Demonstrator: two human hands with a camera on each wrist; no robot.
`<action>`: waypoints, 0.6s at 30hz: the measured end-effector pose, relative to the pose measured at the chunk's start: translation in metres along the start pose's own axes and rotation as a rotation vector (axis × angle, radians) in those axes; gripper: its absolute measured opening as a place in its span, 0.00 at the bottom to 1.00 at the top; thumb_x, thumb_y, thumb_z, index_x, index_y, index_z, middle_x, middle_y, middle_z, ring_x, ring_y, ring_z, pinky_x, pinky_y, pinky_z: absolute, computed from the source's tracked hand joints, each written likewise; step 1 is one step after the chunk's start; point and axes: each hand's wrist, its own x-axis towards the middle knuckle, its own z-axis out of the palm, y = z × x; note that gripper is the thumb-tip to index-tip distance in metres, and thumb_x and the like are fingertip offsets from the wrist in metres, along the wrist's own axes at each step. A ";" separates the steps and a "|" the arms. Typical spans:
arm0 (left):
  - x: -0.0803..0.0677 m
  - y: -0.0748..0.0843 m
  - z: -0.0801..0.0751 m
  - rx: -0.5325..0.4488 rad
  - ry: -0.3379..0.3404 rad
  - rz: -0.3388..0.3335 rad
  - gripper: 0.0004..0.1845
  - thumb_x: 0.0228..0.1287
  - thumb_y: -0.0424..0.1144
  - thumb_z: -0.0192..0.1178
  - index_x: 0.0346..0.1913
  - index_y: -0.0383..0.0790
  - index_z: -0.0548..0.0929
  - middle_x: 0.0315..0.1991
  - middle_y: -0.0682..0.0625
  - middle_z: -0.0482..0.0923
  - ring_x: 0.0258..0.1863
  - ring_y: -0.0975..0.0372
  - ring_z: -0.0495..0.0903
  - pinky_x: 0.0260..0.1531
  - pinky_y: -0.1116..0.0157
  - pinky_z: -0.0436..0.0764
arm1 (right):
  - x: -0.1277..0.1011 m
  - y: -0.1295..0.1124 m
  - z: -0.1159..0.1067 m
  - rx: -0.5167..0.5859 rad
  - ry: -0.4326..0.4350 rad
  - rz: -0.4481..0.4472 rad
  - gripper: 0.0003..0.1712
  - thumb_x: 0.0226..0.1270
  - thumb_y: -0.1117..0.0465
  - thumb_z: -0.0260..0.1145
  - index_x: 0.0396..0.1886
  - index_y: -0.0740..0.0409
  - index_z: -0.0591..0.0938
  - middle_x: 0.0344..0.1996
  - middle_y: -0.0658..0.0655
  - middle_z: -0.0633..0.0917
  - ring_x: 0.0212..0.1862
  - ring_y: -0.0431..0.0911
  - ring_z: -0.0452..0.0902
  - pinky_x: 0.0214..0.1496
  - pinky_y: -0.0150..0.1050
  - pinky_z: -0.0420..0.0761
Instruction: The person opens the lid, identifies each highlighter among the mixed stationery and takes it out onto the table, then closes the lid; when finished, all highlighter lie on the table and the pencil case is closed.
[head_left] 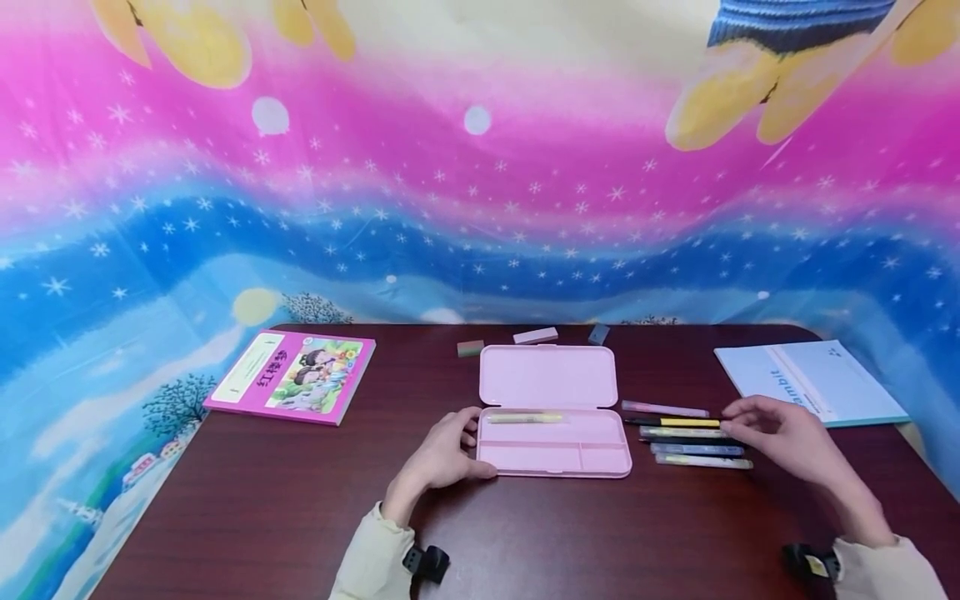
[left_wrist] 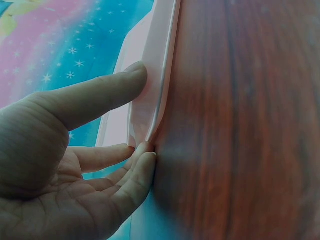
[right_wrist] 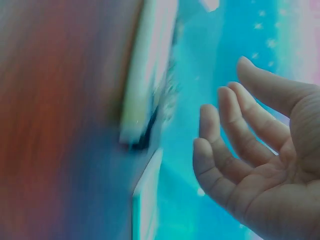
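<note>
Pink plastic catches the eye first: an open pencil case (head_left: 553,421) lies flat in the middle of the dark wood desk (head_left: 300,500), its lid folded back, with a single yellowish pen (head_left: 525,417) in the upper compartment of its tray. The left hand (head_left: 442,454) rests against the case's left end, thumb on the rim and fingers straight along the edge where it meets the desk (the left wrist view shows this contact closely). The right hand (head_left: 780,437) hovers relaxed and holding nothing over the right ends of a row of pens (head_left: 690,433) that lie just beside the case on its right; whether the fingertips touch a pen I cannot tell, as the right wrist view is blurred. Behind the case sit three small erasers (head_left: 536,336). A pink picture book (head_left: 292,375) lies well to the left, a pale blue notebook (head_left: 810,383) to the far right.
</note>
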 end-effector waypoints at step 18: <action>0.000 0.000 0.000 0.000 -0.002 0.009 0.43 0.41 0.38 0.78 0.62 0.31 0.69 0.44 0.45 0.72 0.42 0.57 0.73 0.43 0.59 0.74 | 0.039 -0.087 0.078 0.252 -0.087 -0.077 0.08 0.58 0.63 0.72 0.37 0.60 0.84 0.28 0.51 0.84 0.30 0.45 0.79 0.32 0.34 0.78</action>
